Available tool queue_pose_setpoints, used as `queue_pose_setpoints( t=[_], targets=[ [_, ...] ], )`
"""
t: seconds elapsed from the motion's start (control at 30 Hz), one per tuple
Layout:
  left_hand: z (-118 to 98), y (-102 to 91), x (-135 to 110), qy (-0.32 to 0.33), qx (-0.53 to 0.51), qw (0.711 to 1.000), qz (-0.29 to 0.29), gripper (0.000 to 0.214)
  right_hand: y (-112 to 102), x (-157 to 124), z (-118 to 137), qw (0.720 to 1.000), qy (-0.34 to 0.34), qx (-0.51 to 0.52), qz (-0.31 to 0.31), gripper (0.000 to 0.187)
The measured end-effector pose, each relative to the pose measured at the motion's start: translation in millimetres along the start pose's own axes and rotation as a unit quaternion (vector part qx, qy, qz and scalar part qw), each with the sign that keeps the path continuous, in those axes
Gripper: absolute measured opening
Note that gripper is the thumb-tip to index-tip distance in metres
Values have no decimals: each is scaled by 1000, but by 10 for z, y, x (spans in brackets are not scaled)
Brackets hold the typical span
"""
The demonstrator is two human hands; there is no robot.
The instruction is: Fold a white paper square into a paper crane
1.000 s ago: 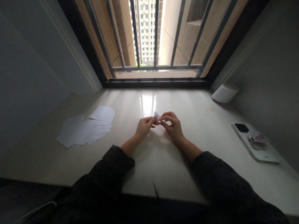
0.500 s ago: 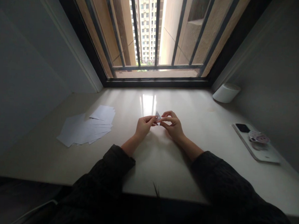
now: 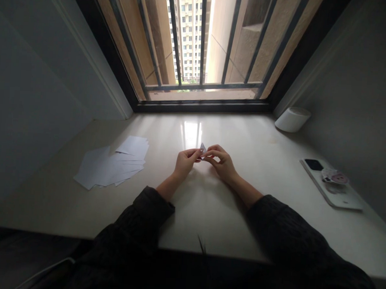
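A small folded piece of paper (image 3: pixel 203 148), pale and pointed at the top, is held up just above the white sill. My left hand (image 3: pixel 186 162) pinches it from the left between thumb and fingers. From the right, my right hand (image 3: pixel 220 161) has its thumb and forefinger closed on the paper's lower right part. The fingertips of both hands nearly meet and hide much of the paper, so its full folds cannot be made out.
Several loose white paper sheets (image 3: pixel 109 166) lie fanned out on the sill (image 3: pixel 202 222) at the left. A phone (image 3: pixel 331 186) with a round grip rests at the right. Behind it a white cylindrical object (image 3: pixel 292 119) stands near the barred window (image 3: pixel 202 54).
My right hand has moved slightly left, and its thumb and forefinger have closed on the paper's lower part. My left hand has stayed almost still.
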State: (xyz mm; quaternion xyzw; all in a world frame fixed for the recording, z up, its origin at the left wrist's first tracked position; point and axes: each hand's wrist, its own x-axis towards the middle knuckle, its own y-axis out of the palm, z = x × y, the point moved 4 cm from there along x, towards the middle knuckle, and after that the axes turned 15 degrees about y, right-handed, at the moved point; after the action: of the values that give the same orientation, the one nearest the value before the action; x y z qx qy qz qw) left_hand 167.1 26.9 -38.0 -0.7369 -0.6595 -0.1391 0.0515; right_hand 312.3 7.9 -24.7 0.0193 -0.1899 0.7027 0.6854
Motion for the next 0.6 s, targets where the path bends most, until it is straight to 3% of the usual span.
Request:
queue_pose_setpoints(
  t=[0.33,0.6],
  targets=[
    [-6,18,-16,-12,-23,999,-23,33,15,26,-109,995,66,77,14,13],
    [-43,69,-50,-39,-58,997,-16,36,8,-10,-139,969,148,186,-70,18]
  ],
)
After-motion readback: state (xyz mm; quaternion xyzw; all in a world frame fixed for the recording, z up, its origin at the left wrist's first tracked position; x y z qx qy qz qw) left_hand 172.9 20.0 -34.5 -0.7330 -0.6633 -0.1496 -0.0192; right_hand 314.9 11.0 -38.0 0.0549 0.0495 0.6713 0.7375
